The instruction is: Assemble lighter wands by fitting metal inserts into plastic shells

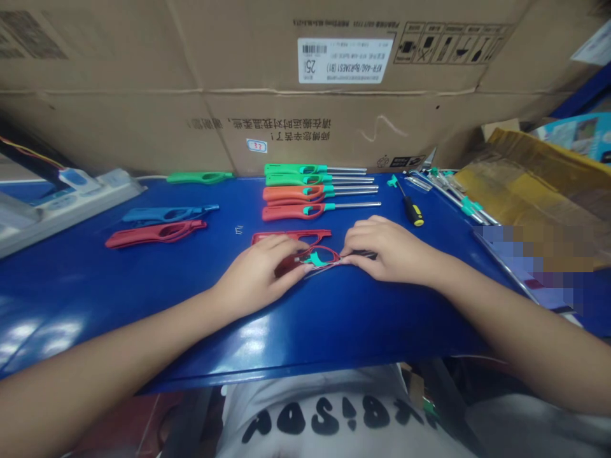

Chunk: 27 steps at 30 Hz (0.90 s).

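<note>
Between my two hands lies a red lighter half-shell [329,252] with a teal trigger [315,259] and a thin wire or rod in it. My left hand [260,270] is closed around its handle end, thumb near the trigger. At the nose end, my right hand [386,251] pinches the shell with thumb and forefinger; a dark bit of something shows under the palm. Just behind my hands rests another red half-shell [286,236], partly covered by my left fingers. A few small screws [239,229] are left of it.
Assembled long-nosed lighters in green [291,170], orange [292,193] and red [286,212] lie in a row behind. Blue [160,214], red [153,235] and green [198,177] shells lie left, near a power strip [86,200]. Right are a screwdriver [411,208] and metal tubes [465,202]. Cardboard [238,83] stands behind.
</note>
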Each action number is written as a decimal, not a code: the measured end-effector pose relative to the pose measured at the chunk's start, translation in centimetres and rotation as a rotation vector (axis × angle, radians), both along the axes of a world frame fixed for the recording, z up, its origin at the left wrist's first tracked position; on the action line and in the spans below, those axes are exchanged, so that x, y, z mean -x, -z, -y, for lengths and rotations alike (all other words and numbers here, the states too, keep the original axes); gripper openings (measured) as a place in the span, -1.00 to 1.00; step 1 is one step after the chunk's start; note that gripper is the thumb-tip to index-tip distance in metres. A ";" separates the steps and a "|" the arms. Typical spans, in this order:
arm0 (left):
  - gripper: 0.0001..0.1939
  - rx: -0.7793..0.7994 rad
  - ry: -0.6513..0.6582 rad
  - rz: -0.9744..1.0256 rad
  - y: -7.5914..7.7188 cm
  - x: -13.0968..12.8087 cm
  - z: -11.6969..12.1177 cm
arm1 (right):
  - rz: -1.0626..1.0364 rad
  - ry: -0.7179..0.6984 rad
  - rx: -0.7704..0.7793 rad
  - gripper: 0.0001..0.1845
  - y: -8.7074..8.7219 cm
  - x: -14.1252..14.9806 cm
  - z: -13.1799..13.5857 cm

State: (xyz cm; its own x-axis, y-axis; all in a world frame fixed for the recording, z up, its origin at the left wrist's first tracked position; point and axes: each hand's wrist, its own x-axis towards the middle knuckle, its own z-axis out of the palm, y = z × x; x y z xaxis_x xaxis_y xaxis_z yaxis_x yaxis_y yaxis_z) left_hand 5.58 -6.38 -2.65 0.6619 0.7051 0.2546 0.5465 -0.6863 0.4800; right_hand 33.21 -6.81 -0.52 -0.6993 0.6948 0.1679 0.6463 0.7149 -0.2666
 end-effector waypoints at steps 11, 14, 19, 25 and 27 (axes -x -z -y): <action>-0.66 -0.065 0.012 -0.024 -0.3 0.1 0.2 | -0.008 -0.021 -0.080 -0.83 -0.2 -0.3 0.0; -0.69 -0.085 0.032 -0.039 -0.6 0.2 0.4 | -0.036 -0.056 -0.095 -0.84 0.0 0.0 0.2; -0.77 -0.135 0.108 -0.068 -0.9 0.3 0.5 | -0.043 -0.157 -0.124 -0.79 0.5 0.2 0.1; -0.72 -0.269 0.166 -0.113 -0.4 0.5 0.1 | -0.032 -0.200 -0.139 -0.76 1.0 0.2 0.0; -0.71 -0.314 0.173 -0.150 -0.3 0.6 0.1 | -0.033 -0.194 -0.143 -0.76 1.0 0.2 0.0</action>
